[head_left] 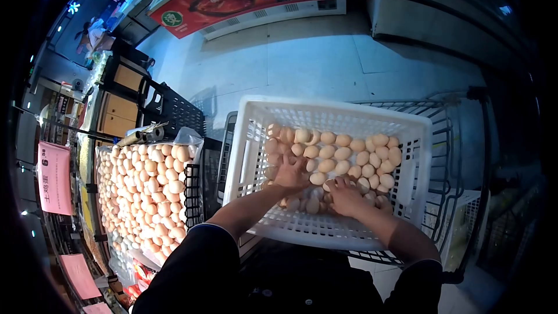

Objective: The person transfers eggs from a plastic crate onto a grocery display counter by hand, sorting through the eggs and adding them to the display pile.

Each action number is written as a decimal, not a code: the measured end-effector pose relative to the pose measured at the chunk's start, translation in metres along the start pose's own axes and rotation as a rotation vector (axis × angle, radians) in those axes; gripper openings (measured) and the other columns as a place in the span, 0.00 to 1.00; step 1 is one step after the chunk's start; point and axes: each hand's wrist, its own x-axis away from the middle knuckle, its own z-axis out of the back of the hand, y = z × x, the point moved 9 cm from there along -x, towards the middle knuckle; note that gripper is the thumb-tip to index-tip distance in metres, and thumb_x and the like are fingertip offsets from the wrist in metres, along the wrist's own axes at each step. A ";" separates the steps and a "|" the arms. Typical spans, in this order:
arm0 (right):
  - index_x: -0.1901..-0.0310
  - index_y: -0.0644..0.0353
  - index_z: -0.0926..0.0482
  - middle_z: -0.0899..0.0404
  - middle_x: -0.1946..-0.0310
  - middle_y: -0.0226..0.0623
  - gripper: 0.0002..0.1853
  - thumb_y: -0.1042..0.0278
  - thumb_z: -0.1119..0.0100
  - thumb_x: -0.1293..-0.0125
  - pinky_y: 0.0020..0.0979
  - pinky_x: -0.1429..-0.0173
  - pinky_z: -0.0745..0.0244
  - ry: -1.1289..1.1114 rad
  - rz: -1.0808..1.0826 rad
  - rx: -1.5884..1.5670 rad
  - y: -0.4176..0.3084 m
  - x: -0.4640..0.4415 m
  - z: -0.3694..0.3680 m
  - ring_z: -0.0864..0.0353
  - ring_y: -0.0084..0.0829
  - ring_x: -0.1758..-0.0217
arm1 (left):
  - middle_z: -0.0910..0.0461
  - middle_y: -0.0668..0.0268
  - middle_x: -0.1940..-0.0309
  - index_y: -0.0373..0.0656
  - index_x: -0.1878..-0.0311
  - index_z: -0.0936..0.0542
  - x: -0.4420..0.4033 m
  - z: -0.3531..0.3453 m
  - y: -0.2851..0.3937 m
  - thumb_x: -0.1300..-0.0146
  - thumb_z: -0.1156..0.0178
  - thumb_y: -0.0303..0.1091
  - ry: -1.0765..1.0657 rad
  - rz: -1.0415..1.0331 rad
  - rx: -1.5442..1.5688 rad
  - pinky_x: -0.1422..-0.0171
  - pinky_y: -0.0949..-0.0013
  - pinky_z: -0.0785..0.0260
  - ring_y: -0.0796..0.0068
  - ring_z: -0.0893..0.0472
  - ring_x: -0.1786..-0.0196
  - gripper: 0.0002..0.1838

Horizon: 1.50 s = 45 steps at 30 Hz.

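Note:
Brown eggs (342, 153) lie in rows in a white slatted plastic crate (421, 166), which rests on a wire shopping cart (450, 157). Both arms reach into the crate from the near side. My left hand (292, 173) is over the eggs at the crate's left part, fingers curved down and somewhat apart. Near the front middle, my right hand (345, 196) has its fingers bent down among the eggs. Whether either hand grips an egg is hidden under the fingers.
To the left, a display bin holds a large heap of eggs (148, 189), with pink price signs (55, 177) beside it. A black basket (180, 110) stands beyond. A red-fronted freezer (232, 3) is ahead. Another person (96, 36) is at the far upper left.

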 end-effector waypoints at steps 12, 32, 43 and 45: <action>0.47 0.47 0.26 0.37 0.39 0.47 0.15 0.64 0.52 0.36 0.44 0.56 0.20 0.102 0.207 0.389 0.005 -0.035 -0.052 0.34 0.51 0.39 | 0.45 0.38 0.40 0.51 0.38 0.31 -0.002 -0.024 -0.003 0.55 0.31 0.45 -0.103 -0.135 -0.273 0.38 0.41 0.35 0.32 0.42 0.37 0.38; 0.49 0.53 0.19 0.42 0.35 0.53 0.16 0.62 0.47 0.36 0.43 0.44 0.27 -0.059 0.151 0.381 0.001 -0.028 -0.043 0.38 0.52 0.37 | 0.30 0.48 0.43 0.46 0.42 0.24 -0.002 0.003 0.003 0.49 0.34 0.52 -0.273 0.072 -0.333 0.41 0.53 0.30 0.41 0.31 0.40 0.32; 0.51 0.53 0.20 0.30 0.43 0.51 0.13 0.66 0.51 0.34 0.43 0.46 0.25 -0.074 -0.134 0.096 0.043 -0.041 -0.071 0.22 0.46 0.46 | 0.34 0.41 0.38 0.37 0.46 0.25 0.071 0.111 0.067 0.39 0.48 0.65 -0.609 -0.001 2.228 0.65 0.62 0.23 0.44 0.24 0.48 0.36; 0.49 0.54 0.22 0.29 0.44 0.49 0.14 0.69 0.50 0.34 0.43 0.46 0.25 -0.101 -0.156 -0.141 0.044 -0.040 -0.060 0.22 0.44 0.46 | 0.40 0.34 0.36 0.39 0.46 0.24 0.082 0.116 0.064 0.42 0.47 0.69 -0.632 -0.131 2.375 0.64 0.63 0.23 0.41 0.28 0.44 0.39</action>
